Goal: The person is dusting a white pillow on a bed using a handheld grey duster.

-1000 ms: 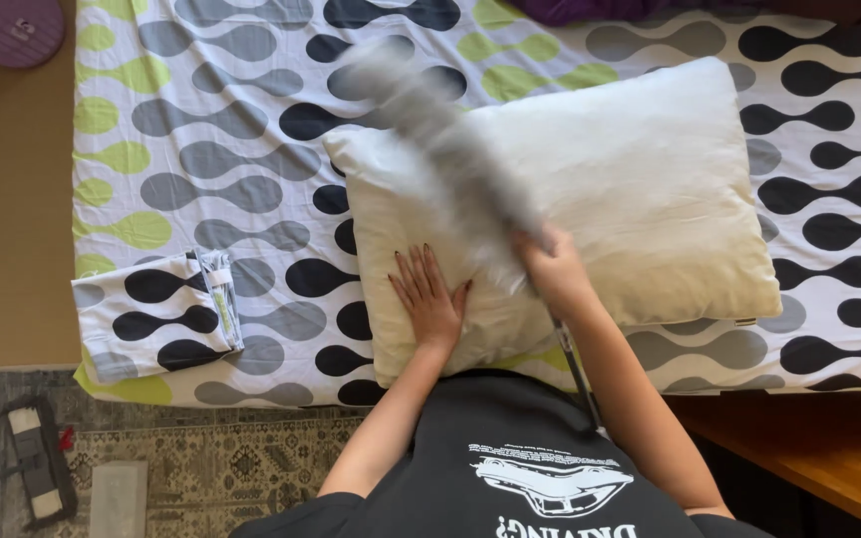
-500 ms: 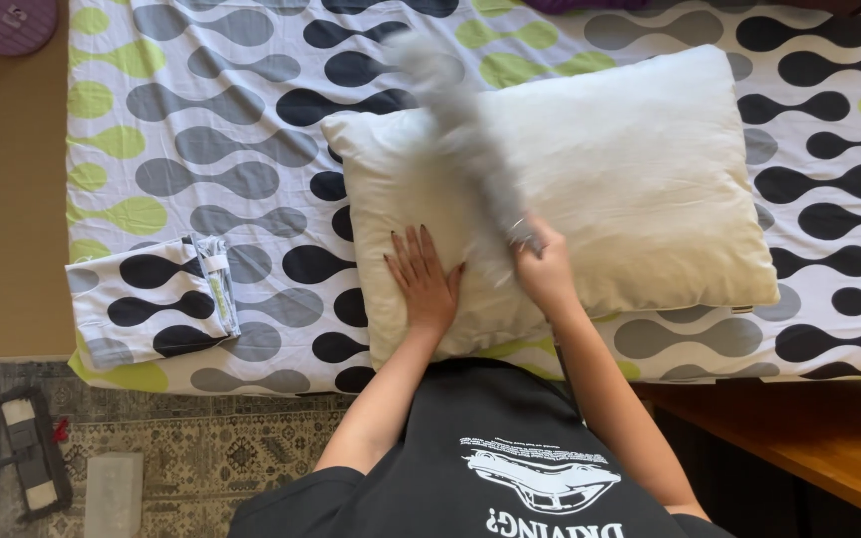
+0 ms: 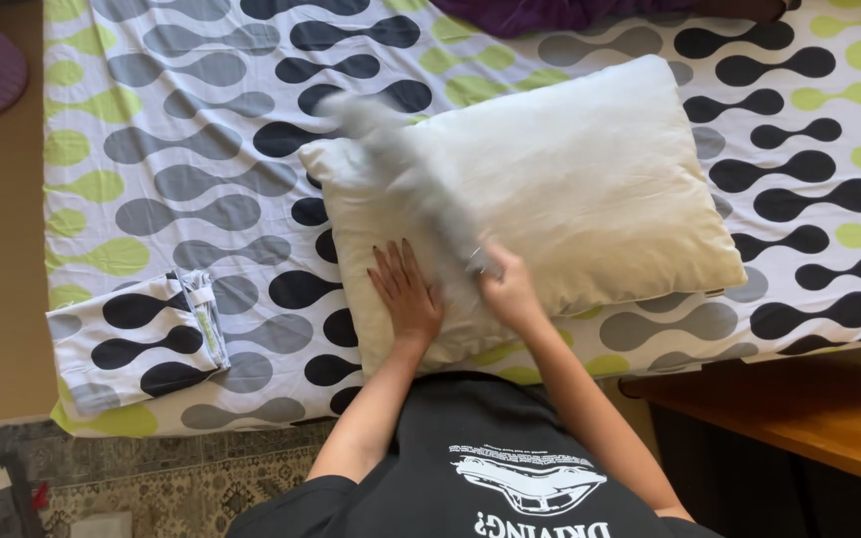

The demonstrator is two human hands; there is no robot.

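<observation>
Swung leftward toward 10 o'clock, blurred grey duster (image 3: 406, 174) gripped by right hand (image 3: 510, 291) fingers; left hand (image 3: 406, 297) flat, open on plump white pillow (image 3: 570, 189), mid-dusting.

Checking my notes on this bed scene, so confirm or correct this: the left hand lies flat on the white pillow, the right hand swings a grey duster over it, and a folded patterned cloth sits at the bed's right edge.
One detail is wrong. The folded patterned cloth sits at the bed's left edge, not the right, as the head view shows. The rest stands: the left hand lies flat on the white pillow, and the right hand swings a blurred grey duster over it.
</observation>
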